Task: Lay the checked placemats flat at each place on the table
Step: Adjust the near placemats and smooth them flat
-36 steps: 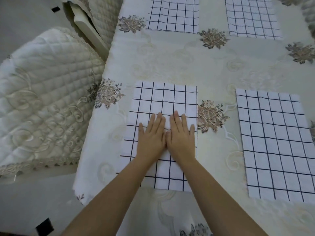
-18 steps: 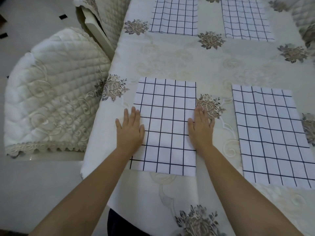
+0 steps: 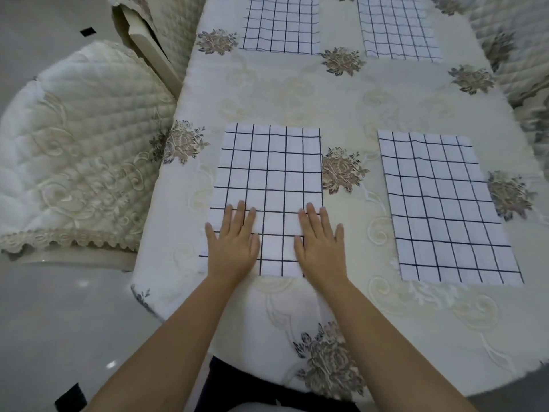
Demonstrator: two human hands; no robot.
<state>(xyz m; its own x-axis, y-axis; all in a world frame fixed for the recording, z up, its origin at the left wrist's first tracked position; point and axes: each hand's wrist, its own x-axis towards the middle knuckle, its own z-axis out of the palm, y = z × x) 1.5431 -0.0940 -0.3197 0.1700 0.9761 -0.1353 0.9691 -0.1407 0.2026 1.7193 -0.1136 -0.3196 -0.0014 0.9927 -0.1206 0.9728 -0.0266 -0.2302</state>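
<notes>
Four mats are laid out on the table (image 3: pixel 297 93): the near-left mat (image 3: pixel 270 179), the near-right mat (image 3: pixel 439 203), the far-left mat (image 3: pixel 279 22) and the far-right mat (image 3: pixel 398 25), each apart from the others. Only the near-left mat is being handled. The left hand (image 3: pixel 234 248) is laid flat on its near left part and the right hand (image 3: pixel 320 248) on its near right part. The fingers of both are straight and a little spread, with nothing gripped by either. The outer side of the right hand is carried past the mat's right edge onto the table.

The step in hand is judged to be the smoothing of this mat at its place. With four mats down, little of the task seems left, though places outside the view cannot be ruled out. For the next move, the hands would best be lifted straight up and not dragged, so that the fabric is not shifted or creased. Faint waviness in the near-right mat's grid lines suggests that a pass there may be wanted.

The near-left mat's long axis is set running away from the person, across the table. One short edge is turned towards the person, near the table's front edge
</notes>
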